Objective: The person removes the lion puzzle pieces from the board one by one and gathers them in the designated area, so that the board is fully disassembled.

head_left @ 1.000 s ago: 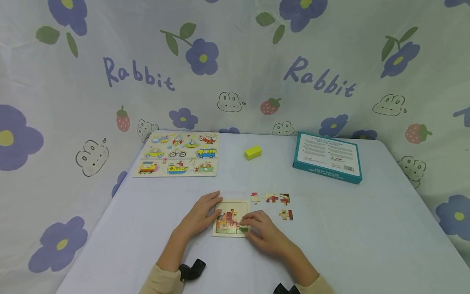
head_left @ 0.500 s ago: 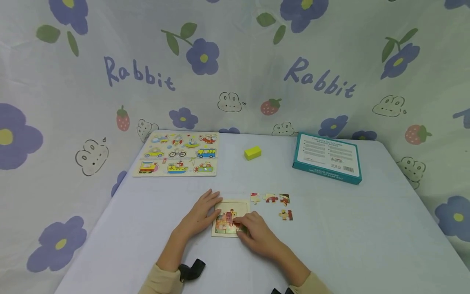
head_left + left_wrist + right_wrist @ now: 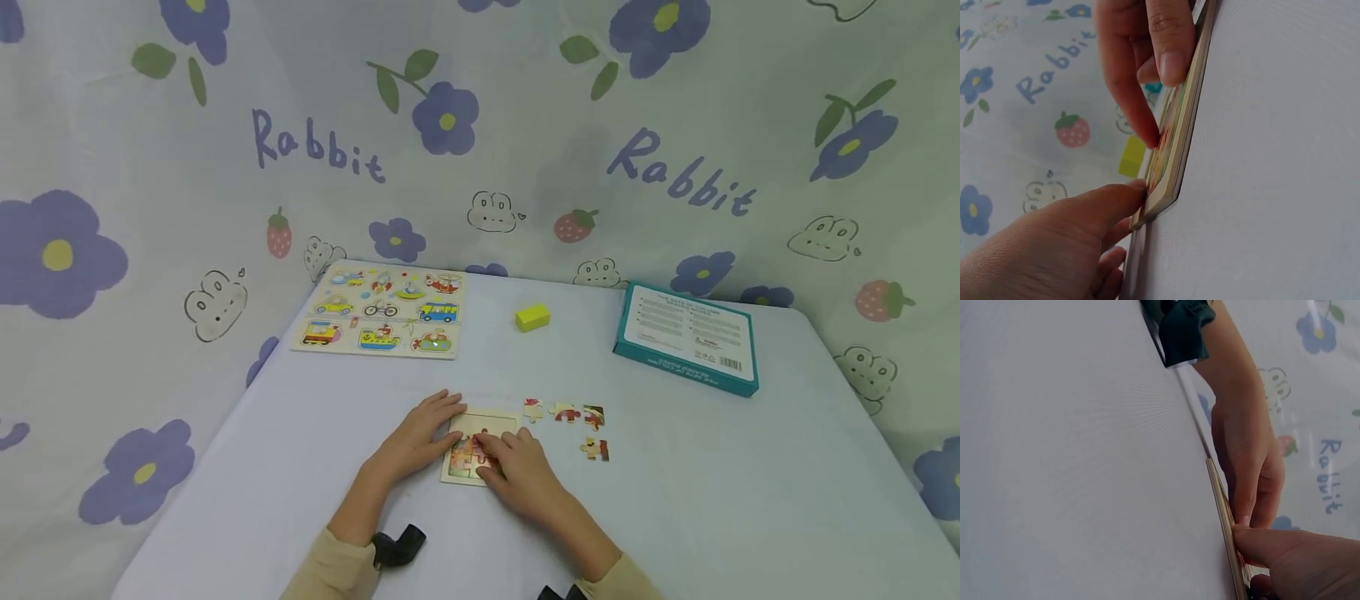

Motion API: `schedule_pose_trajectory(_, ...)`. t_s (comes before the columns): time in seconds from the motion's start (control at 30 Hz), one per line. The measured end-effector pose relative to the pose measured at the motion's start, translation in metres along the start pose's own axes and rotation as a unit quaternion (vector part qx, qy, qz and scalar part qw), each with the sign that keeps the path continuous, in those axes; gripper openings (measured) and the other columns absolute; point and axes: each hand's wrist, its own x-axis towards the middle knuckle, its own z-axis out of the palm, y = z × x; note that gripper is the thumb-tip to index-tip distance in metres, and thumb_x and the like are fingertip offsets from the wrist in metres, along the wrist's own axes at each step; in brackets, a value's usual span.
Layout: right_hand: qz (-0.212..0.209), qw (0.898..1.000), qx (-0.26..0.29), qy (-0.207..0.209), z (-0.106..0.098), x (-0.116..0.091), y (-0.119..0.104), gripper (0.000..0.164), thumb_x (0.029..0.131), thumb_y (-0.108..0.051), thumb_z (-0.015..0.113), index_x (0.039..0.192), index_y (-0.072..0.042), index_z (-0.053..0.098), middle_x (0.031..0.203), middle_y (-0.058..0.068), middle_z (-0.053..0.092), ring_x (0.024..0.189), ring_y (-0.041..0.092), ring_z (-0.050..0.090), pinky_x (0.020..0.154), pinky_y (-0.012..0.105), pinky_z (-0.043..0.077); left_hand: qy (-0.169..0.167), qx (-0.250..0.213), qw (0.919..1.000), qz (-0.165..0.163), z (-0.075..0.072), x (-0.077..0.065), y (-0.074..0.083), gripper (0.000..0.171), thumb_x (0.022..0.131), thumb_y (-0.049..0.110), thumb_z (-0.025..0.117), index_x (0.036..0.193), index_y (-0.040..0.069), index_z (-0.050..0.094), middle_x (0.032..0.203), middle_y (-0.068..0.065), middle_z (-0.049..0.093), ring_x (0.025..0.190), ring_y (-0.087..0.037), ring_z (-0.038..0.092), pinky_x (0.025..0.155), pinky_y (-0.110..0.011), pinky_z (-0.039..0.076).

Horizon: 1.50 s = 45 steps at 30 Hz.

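A small square jigsaw tray [image 3: 497, 415] lies on the white table, its lower part filled with joined puzzle pieces [image 3: 460, 468] and its upper part bare wood. My left hand [image 3: 416, 437] rests at the tray's left edge, thumb on the rim and fingers stretched along the upper left corner. With an extended index finger, my right hand [image 3: 527, 475] presses on the joined pieces; its thumb lies near the front rim and covers the lower right pieces. The left wrist view shows that fingertip on the picture beside the tray's edge [image 3: 1186, 134].
Several loose puzzle pieces [image 3: 567, 413] lie right of the tray. Farther back are a vehicle-picture board [image 3: 356, 325], a yellow block [image 3: 532, 317] and a teal-edged box [image 3: 686, 337]. A printed cloth [image 3: 510, 125] hangs behind the table.
My right hand has moved left and inward over the tray, its index finger now on the joined pieces. My left hand stays at the tray's edge. The head view has shifted slightly.
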Motion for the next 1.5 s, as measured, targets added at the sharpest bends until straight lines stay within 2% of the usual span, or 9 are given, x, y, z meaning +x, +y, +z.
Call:
schedule_pose_trajectory(0.27, 0.061, 0.993, 0.083, -0.053, -0.007, 0.008, 0.005, 0.059, 0.081, -0.035, 0.069, 0.129, -0.006, 0.051, 0.067, -0.011, 0.042, 0.065, 0.009, 0.034, 0.053, 0.021, 0.029, -0.017, 0.018, 0.9997, 0.000, -0.002, 0.007, 0.001, 0.047, 0.088, 0.031, 0.061, 0.130, 0.010, 0.052, 0.140, -0.006, 0.042, 0.134, -0.024, 0.027, 0.105, -0.046, 0.026)
schedule_pose_trajectory(0.37, 0.080, 0.990, 0.098, -0.064, -0.012, 0.014, 0.008, 0.062, 0.079, -0.037, 0.070, 0.129, -0.006, 0.052, 0.064, -0.010, 0.042, 0.062, 0.008, 0.037, 0.049, 0.021, 0.030, -0.020, 0.023, 0.9995, -0.001, -0.003, 0.011, 0.002, 0.047, 0.088, 0.031, 0.061, 0.130, 0.011, 0.052, 0.140, -0.005, 0.041, 0.134, -0.024, 0.026, 0.106, -0.046, 0.026)
schedule_pose_trajectory(0.5, 0.079, 0.989, 0.106, -0.066, -0.017, 0.019, 0.014, 0.057, 0.080, -0.037, 0.070, 0.127, -0.009, 0.055, 0.061, -0.010, 0.042, 0.057, 0.007, 0.037, 0.048, 0.021, 0.030, -0.019, 0.018, 0.9997, 0.003, -0.006, 0.016, 0.003, 0.048, 0.088, 0.031, 0.061, 0.130, 0.010, 0.052, 0.140, -0.006, 0.041, 0.134, -0.025, 0.026, 0.105, -0.047, 0.025)
schedule_pose_trajectory(0.67, 0.066, 0.987, 0.134, -0.066, -0.021, 0.021, 0.018, 0.050, 0.082, -0.032, 0.069, 0.124, -0.007, 0.057, 0.060, -0.011, 0.044, 0.053, 0.005, 0.037, 0.047, 0.020, 0.030, -0.021, 0.016, 0.9996, 0.005, -0.008, 0.019, 0.003, 0.049, 0.088, 0.032, 0.062, 0.130, 0.009, 0.052, 0.140, -0.007, 0.041, 0.134, -0.027, 0.027, 0.105, -0.047, 0.025)
schedule_pose_trajectory(0.97, 0.072, 0.981, 0.165, -0.073, -0.020, 0.025, 0.016, 0.046, 0.081, -0.027, 0.070, 0.121, -0.008, 0.058, 0.060, -0.011, 0.046, 0.049, 0.003, 0.038, 0.045, 0.020, 0.031, -0.027, 0.014, 0.9995, -0.006, -0.009, 0.016, 0.001, 0.050, 0.088, 0.032, 0.062, 0.130, 0.009, 0.052, 0.141, -0.007, 0.040, 0.134, -0.025, 0.025, 0.106, -0.046, 0.024)
schedule_pose_trajectory(1.1, 0.079, 0.982, 0.161, -0.063, -0.018, 0.024, 0.015, 0.046, 0.079, -0.026, 0.072, 0.119, -0.008, 0.057, 0.065, -0.009, 0.047, 0.054, 0.004, 0.040, 0.047, 0.021, 0.033, -0.023, 0.008, 0.9997, -0.003, -0.007, 0.014, 0.000, 0.049, 0.088, 0.032, 0.061, 0.130, 0.008, 0.052, 0.140, -0.007, 0.040, 0.134, -0.026, 0.026, 0.106, -0.047, 0.024)
schedule_pose_trajectory(1.3, 0.091, 0.985, 0.137, -0.056, -0.014, 0.018, 0.013, 0.046, 0.079, -0.030, 0.073, 0.118, -0.015, 0.054, 0.085, -0.005, 0.048, 0.066, 0.008, 0.043, 0.055, 0.022, 0.037, -0.022, 0.003, 0.9997, -0.009, -0.003, 0.009, -0.001, 0.049, 0.087, 0.032, 0.062, 0.129, 0.009, 0.052, 0.140, -0.007, 0.041, 0.134, -0.025, 0.026, 0.106, -0.047, 0.024)
schedule_pose_trajectory(1.5, 0.088, 0.986, 0.137, -0.039, -0.010, 0.012, 0.010, 0.047, 0.079, -0.031, 0.072, 0.118, -0.016, 0.052, 0.098, 0.000, 0.049, 0.069, 0.008, 0.044, 0.056, 0.022, 0.038, -0.018, 0.003, 0.9998, -0.009, -0.001, 0.004, 0.000, 0.048, 0.087, 0.031, 0.063, 0.128, 0.009, 0.053, 0.139, -0.007, 0.042, 0.133, -0.026, 0.027, 0.105, -0.049, 0.025)
